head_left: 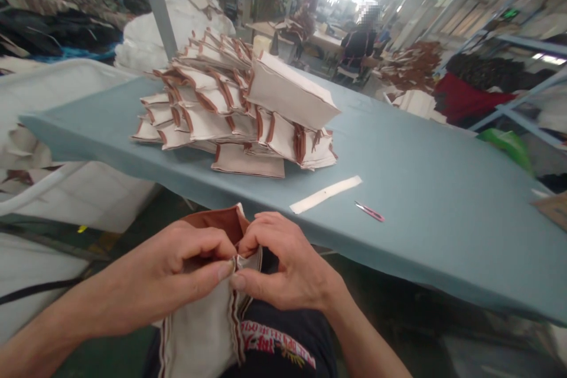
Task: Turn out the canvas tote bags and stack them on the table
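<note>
A cream fabric bag with brown lining and brown-edged seams hangs in front of my body, below the table's near edge. My left hand pinches its upper edge beside the seam, thumb on the outside. Right beside it, my right hand grips the same edge between thumb and fingers. The two thumbs almost meet at the seam, and the fingertips inside the bag are partly hidden. On the table lie a cream fabric strip and pink-handled thread snips, both apart from my hands.
A large heap of similar cream bags with brown edges stands on the blue-green table. White bins stand at the left. Shelving with fabric is at the right. A person sits in the background.
</note>
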Available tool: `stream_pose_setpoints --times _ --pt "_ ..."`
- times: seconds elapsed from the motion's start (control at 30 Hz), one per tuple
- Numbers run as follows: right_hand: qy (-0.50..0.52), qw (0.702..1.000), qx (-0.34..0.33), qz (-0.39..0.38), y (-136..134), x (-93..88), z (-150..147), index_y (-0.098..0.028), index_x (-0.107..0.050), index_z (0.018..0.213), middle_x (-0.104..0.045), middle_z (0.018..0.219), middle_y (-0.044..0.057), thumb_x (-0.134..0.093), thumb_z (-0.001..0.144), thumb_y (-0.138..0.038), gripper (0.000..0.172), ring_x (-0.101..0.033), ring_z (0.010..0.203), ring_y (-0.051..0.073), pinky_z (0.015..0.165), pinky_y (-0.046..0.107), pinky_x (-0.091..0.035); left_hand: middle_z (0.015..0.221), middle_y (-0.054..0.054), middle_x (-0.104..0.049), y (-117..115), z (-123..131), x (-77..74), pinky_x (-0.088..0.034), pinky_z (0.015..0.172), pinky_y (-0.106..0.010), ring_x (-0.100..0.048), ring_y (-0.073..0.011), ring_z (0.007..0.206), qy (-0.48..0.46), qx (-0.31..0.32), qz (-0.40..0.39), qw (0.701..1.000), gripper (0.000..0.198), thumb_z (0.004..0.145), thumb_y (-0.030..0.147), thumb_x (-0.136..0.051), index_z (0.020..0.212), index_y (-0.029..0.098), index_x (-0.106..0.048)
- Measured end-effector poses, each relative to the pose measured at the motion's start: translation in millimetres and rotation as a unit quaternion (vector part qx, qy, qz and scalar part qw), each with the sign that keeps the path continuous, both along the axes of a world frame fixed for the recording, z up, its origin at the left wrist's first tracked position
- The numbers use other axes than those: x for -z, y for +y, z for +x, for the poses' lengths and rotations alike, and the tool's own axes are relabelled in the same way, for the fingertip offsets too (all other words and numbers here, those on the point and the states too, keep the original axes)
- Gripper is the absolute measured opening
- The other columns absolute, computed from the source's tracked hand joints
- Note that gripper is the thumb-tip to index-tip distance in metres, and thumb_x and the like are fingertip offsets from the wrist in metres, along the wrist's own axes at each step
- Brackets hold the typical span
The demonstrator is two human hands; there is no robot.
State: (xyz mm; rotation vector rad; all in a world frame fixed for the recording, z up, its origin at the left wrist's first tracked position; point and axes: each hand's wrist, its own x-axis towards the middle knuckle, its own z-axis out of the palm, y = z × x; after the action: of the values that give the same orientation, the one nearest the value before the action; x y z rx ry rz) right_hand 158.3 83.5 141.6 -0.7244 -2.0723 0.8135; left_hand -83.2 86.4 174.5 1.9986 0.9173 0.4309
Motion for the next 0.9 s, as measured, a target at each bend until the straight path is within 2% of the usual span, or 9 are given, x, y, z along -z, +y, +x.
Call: stream_pose_setpoints --times 0.1,0.23,0.37,0.47,0.67,0.77,0.9 --pt "0.025 0.999 -0.036 -0.030 0.7 4.6 0.3 -0.023 -0.063 0.087 -0.070 0.082 -0.001 -0.071 0.111 -0.057 0.042 -0.062 0.080 0.018 0.086 0.034 -0.048 0.067 0.005 -0.065 -3.6 -0.4 6.9 -0.038 0.054 -0.021 -0.051 -0.0119 0.059 -0.018 -0.015 -0.036 0.999 0.032 0.105 0.036 -0.058 0.082 0.022 -0.077" --pt "-0.012 0.997 -0.050 -0.065 -1.0 8.1 0.6 -0.023 -0.064 0.089 -0.072 0.084 0.001 -0.068 0.113 -0.057 0.042 -0.062 0.083 0.018 0.090 0.035 -0.050 0.068 0.005 -0.065 -6.4 -1.7 12.6 -0.040 0.055 -0.020 -0.053 -0.0123 0.061 -0.047 -0.022 -0.075 0.996 0.032 0.102 0.035 -0.057 0.082 0.021 -0.077" --pt "-0.021 0.998 -0.036 -0.055 -4.1 9.0 -4.0 -0.023 -0.064 0.090 -0.072 0.084 0.000 -0.068 0.113 -0.052 0.037 -0.062 0.082 0.017 0.090 0.035 -0.050 0.071 0.004 -0.067 -6.0 -4.0 8.2 -0.045 0.056 -0.019 -0.058 -0.0132 0.063 -0.049 -0.017 -0.103 0.993 0.029 0.098 0.037 -0.058 0.082 0.021 -0.076" --pt "-0.016 0.999 -0.032 -0.036 -4.5 9.7 -8.8 -0.024 -0.061 0.088 -0.070 0.082 0.000 -0.069 0.111 -0.044 0.031 -0.060 0.080 0.018 0.086 0.034 -0.048 0.068 0.004 -0.064 -4.7 -4.1 2.7 -0.042 0.053 -0.020 -0.056 -0.0128 0.060 -0.020 -0.033 -0.109 0.993 0.022 0.091 0.035 -0.062 0.076 0.020 -0.071" --pt "0.001 0.999 -0.023 -0.024 -5.1 8.5 -16.0 -0.025 -0.054 0.084 -0.064 0.077 -0.004 -0.070 0.101 -0.026 0.024 -0.057 0.073 0.016 0.080 0.032 -0.043 0.062 0.005 -0.062 -1.9 -3.6 -2.0 -0.034 0.049 -0.021 -0.050 -0.0112 0.055 0.021 -0.029 -0.066 0.997 0.022 0.087 0.029 -0.056 0.072 0.021 -0.069" --pt "0.018 0.999 -0.020 -0.023 -5.1 6.7 -18.0 -0.025 -0.052 0.081 -0.062 0.074 -0.005 -0.067 0.093 -0.019 0.020 -0.055 0.070 0.015 0.077 0.031 -0.042 0.060 0.007 -0.059 -2.2 -4.3 -0.9 -0.031 0.050 -0.022 -0.048 -0.0094 0.053 0.037 -0.029 -0.004 0.999 0.021 0.089 0.025 -0.056 0.071 0.021 -0.067" --pt "0.003 1.000 -0.016 -0.027 -4.4 5.6 -18.1 -0.025 -0.052 0.081 -0.063 0.075 -0.004 -0.064 0.089 -0.018 0.017 -0.057 0.070 0.016 0.077 0.032 -0.041 0.062 0.009 -0.060 -3.9 -4.7 0.7 -0.032 0.054 -0.024 -0.050 -0.0074 0.054 0.044 -0.029 0.085 0.995 0.019 0.091 0.021 -0.057 0.074 0.022 -0.066"
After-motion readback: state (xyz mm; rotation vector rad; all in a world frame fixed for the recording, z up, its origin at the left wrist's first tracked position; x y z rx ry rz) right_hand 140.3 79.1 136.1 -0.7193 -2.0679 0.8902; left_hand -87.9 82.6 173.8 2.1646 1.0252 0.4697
